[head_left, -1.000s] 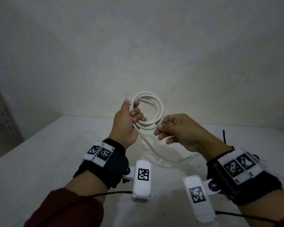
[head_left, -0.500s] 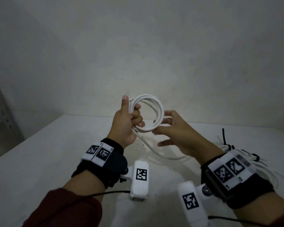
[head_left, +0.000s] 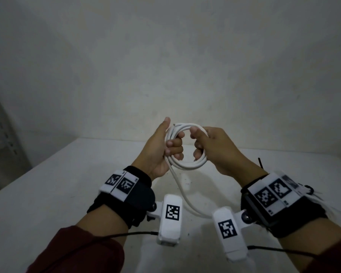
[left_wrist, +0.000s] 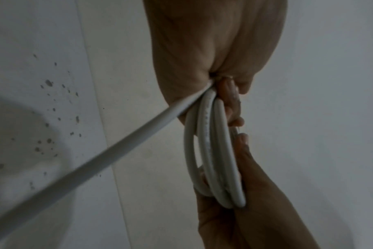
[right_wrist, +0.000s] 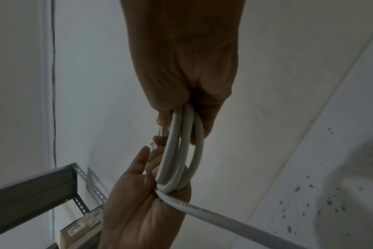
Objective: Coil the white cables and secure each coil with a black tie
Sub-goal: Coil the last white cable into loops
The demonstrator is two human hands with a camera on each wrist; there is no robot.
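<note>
- Above the white table (head_left: 47, 194), in front of the chest, a white cable coil (head_left: 187, 166) of several loops is held upright between both hands.
- From the coil's lower left side a loose tail (head_left: 182, 194) is seen running down toward the table and passing out of sight behind the right wrist camera, so winding is judged not yet finished.
- For the step in hand, the remaining tail is best drawn up and laid flat against the existing loops at the same diameter, without twist, while one side is kept pinned so no turn slips.
- The left hand (head_left: 161, 152) is closed round the left side of the coil: fingers are curled through the loops and the thumb is raised along the outside.
- The right hand (head_left: 215, 148) is closed on the right side, with thumb and fingers wrapped round the bundled strands.
- From the left wrist view, three or so strands (left_wrist: 211, 151) are seen lying side by side between the two grips.
- No tie is on this coil yet; a black tie (head_left: 261, 164) is seen standing up beyond the right wrist, near what looks like more white cable (head_left: 339, 209) on the table.
- A grey metal shelf (right_wrist: 32, 187) is seen off to the left.
</note>
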